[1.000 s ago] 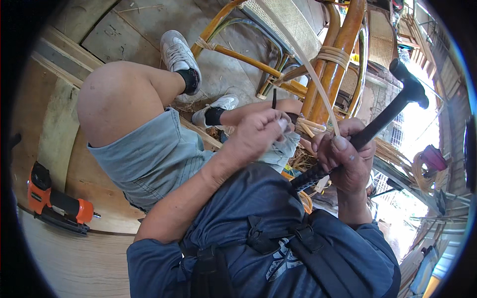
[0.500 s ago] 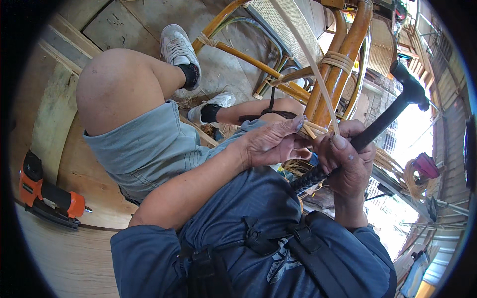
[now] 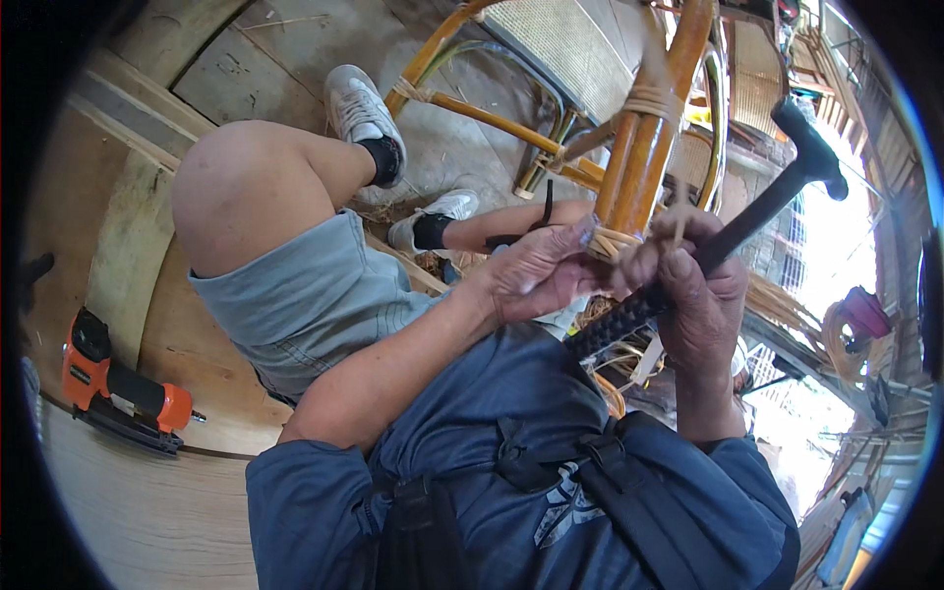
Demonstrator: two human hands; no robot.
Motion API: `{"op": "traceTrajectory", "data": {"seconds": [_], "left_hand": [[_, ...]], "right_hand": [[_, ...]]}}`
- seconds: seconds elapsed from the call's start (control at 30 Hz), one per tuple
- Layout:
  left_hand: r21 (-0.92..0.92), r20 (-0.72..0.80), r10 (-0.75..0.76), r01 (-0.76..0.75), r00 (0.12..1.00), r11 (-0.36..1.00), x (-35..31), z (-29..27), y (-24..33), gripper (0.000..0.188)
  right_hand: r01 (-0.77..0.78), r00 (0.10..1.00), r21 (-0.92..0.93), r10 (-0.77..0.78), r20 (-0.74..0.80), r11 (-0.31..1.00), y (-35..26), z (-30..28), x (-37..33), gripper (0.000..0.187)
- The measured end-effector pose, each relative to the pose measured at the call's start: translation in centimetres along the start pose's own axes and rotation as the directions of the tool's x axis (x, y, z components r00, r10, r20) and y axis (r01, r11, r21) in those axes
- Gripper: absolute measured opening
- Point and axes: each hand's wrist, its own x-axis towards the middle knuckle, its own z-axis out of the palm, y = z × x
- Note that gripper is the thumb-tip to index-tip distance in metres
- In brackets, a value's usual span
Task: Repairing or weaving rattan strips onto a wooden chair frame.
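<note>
My right hand (image 3: pixel 700 305) is closed round a black claw hammer (image 3: pixel 757 221), its head up to the right and its textured grip (image 3: pixel 619 324) pointing down toward my shirt. A thin pale cane strip (image 3: pixel 680 211), smeared by motion, rises from the fingers of that hand. My left hand (image 3: pixel 546 273) is curled beside the bound lower end (image 3: pixel 618 239) of a thick varnished rattan pole (image 3: pixel 644 167). Its thumb lies against that end; the other fingers are partly hidden, so what they pinch is unclear. Higher up, a cane binding (image 3: pixel 652 101) wraps the poles.
The rattan frame with a woven panel (image 3: pixel 565 49) stands in front of my shoes. At left, an orange and black nail gun (image 3: pixel 128 383) lies on a wooden board (image 3: pixel 147 501). Cane coils (image 3: pixel 841 339) hang at right. A dark strap (image 3: pixel 546 211) sticks up by my leg.
The long cane strip that stretched upward across the poles is now blurred and seems shorter above my right hand. My right-hand fingers have shifted. The whole view has moved slightly.
</note>
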Motion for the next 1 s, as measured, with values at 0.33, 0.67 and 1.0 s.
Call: {"op": "traceTrajectory", "data": {"seconds": [0.33, 0.67, 1.0], "left_hand": [[-0.133, -0.251, -0.068, 0.036, 0.966, 0.991, -0.3, 0.5, 0.1, 0.058], [0.199, -0.367, -0.005, 0.084, 0.93, 0.976, 0.4, 0.3, 0.6, 0.058], [0.117, -0.408, 0.06, -0.013, 0.911, 0.993, 0.1, 0.9, 0.8, 0.061]], "right_hand": [[0.09, 0.981, 0.044, -0.081, -0.176, 0.995, 0.8, -4.7, -1.5, 0.042], [-0.05, 0.948, 0.067, 0.068, -0.312, 0.997, 6.6, -5.9, -2.9, 0.028], [-0.169, 0.983, -0.182, 0.153, -0.1, 0.969, 8.3, -8.7, -3.6, 0.022]]}}
